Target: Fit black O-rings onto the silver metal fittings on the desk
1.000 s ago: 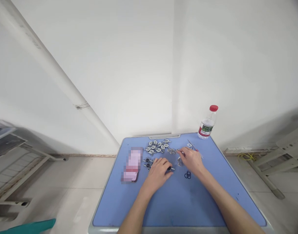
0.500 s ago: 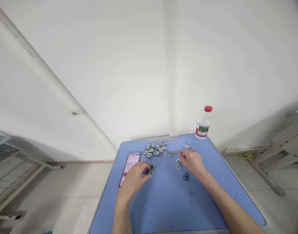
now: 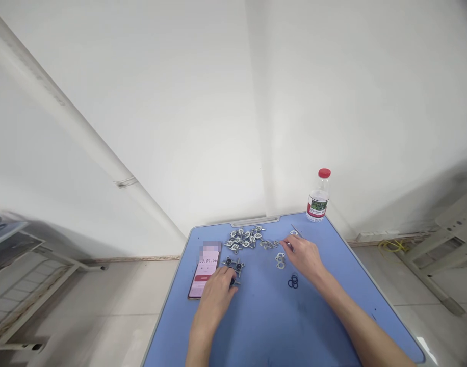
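Note:
My left hand (image 3: 217, 289) is curled around a small metal fitting with a black round centre (image 3: 232, 281), low over the blue table; its fingers hide part of it. Just beyond lie more such black-centred fittings (image 3: 238, 266). My right hand (image 3: 304, 256) has its fingers pinched together at the right end of a row of small metal screws (image 3: 269, 244); whatever is between the fingertips is too small to make out. Below its fingers are flat metal flange plates (image 3: 281, 261) and several black rubber rings (image 3: 293, 282).
A heap of metal fittings (image 3: 244, 237) sits at the table's back. On the left lies a phone (image 3: 203, 278) with a running timer. A red-capped bottle (image 3: 318, 201) stands at the back right corner, near a thin rod (image 3: 295, 229) and another plate. The wall (image 3: 218, 127) borders the far edge.
My left hand has moved slightly nearer to me with the fitting, uncovering the black-centred fittings and more of the phone. My right hand stays by the screws, its fingers drawn in more tightly.

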The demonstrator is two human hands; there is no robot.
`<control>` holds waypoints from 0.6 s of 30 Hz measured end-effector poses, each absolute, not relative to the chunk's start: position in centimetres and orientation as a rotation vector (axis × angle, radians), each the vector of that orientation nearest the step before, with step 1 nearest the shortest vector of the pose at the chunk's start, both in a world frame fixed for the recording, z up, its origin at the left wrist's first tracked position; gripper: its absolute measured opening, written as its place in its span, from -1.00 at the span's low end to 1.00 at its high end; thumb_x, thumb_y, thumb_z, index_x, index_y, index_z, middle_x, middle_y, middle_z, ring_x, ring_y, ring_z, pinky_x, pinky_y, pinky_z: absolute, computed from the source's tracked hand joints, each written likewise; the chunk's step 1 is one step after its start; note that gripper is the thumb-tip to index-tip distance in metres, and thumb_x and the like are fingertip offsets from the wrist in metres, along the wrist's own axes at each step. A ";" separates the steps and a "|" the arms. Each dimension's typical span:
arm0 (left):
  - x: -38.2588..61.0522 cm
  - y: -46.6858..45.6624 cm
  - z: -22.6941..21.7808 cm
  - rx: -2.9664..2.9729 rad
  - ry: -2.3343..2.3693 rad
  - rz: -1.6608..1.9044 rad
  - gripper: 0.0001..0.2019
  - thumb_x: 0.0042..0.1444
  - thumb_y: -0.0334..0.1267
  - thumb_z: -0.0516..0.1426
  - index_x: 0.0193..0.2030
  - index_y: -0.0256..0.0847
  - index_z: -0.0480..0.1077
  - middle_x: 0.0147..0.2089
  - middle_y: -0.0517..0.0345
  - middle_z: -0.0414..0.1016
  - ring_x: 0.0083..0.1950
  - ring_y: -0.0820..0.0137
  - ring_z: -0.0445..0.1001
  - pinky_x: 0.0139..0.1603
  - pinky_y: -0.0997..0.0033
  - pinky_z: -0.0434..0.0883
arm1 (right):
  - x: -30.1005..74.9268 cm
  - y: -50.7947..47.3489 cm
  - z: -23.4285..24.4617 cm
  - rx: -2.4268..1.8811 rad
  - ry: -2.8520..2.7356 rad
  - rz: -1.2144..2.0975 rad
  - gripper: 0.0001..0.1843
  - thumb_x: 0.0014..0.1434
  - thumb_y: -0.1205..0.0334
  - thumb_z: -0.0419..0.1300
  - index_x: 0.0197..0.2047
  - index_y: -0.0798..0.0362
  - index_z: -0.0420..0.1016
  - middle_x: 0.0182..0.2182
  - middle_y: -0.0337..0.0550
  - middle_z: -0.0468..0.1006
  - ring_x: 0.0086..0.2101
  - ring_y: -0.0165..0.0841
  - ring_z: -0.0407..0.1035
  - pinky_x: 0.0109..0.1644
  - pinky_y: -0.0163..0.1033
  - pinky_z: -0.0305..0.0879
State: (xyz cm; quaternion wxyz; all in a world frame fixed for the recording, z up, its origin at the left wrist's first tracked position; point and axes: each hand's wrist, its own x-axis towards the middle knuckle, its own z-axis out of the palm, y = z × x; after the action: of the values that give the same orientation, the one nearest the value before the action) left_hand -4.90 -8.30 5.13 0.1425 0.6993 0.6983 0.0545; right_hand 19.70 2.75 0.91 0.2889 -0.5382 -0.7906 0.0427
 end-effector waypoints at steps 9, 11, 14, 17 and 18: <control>-5.1 -7.9 3.7 2.108 2.066 0.351 -0.80 0.09 -0.49 0.11 -0.15 -0.21 0.38 -0.08 0.07 0.36 -0.06 0.26 0.40 -0.05 0.23 0.36 | 19.7 2.8 0.7 -1.437 -2.098 0.115 -0.72 0.29 0.17 0.03 -0.37 0.02 0.49 -0.43 -0.19 0.57 -0.47 -0.38 0.41 -0.47 -0.30 -0.08; -4.7 -8.0 3.8 2.182 2.028 0.398 -0.74 0.10 -0.50 0.11 -0.09 -0.16 0.40 -0.03 0.08 0.35 0.00 0.26 0.37 0.01 0.20 0.35 | 19.8 2.9 0.6 -1.434 -2.099 0.106 -0.70 0.30 0.15 0.01 -0.37 0.03 0.49 -0.43 -0.18 0.57 -0.48 -0.38 0.41 -0.47 -0.30 -0.08; -4.3 -7.7 3.7 2.301 1.920 0.409 -0.63 0.10 -0.51 0.10 -0.01 -0.02 0.42 0.10 0.11 0.32 0.13 0.23 0.30 0.09 0.13 0.31 | 19.8 2.9 0.4 -1.417 -2.109 0.102 -0.67 0.31 0.14 -0.01 -0.38 0.03 0.48 -0.44 -0.17 0.57 -0.49 -0.38 0.40 -0.47 -0.30 -0.08; -4.2 -7.2 3.1 2.302 1.911 0.366 -0.65 0.10 -0.51 0.10 -0.05 -0.03 0.46 0.14 0.10 0.32 0.18 0.19 0.27 0.11 0.09 0.30 | 19.8 2.9 0.5 -1.406 -2.116 0.100 -0.66 0.32 0.14 -0.03 -0.38 0.03 0.48 -0.44 -0.17 0.56 -0.48 -0.38 0.40 -0.47 -0.30 -0.07; -4.2 -7.1 2.9 2.287 1.925 0.362 -0.66 0.10 -0.51 0.10 -0.06 -0.04 0.47 0.14 0.09 0.32 0.19 0.19 0.26 0.11 0.08 0.30 | 19.8 2.9 0.5 -1.409 -2.113 0.098 -0.67 0.32 0.14 -0.03 -0.38 0.03 0.48 -0.44 -0.18 0.56 -0.48 -0.38 0.41 -0.47 -0.30 -0.06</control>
State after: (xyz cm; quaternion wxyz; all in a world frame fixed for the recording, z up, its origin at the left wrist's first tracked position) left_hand -4.21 -7.12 2.94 0.0653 0.7580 0.6378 0.1200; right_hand 19.82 2.89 0.50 0.2957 -0.5295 -0.7943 0.0367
